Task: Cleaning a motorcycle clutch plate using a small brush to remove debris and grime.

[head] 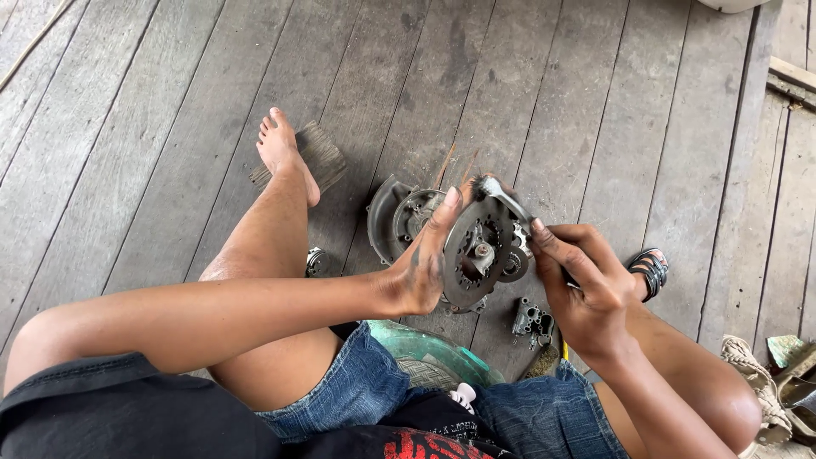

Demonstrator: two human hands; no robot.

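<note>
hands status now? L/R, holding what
Left hand: closed on the round metal plate, propping it upright.
Right hand: closed on a silver wrench, its head at the plate's top edge.

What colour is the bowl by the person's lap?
The bowl is green, seen from the head camera, partly hidden behind the denim shorts.

Your left hand point(422, 263) covers the left rim of the round metal plate point(478, 252), and your right hand point(582, 285) hides the handle of the silver tool point(501, 197). The grey housing point(393, 217) behind is half covered by the plate. A small metal part point(315, 261) shows only partly behind your leg. At the top edge, a white object point(731, 4) is cut off.
</note>
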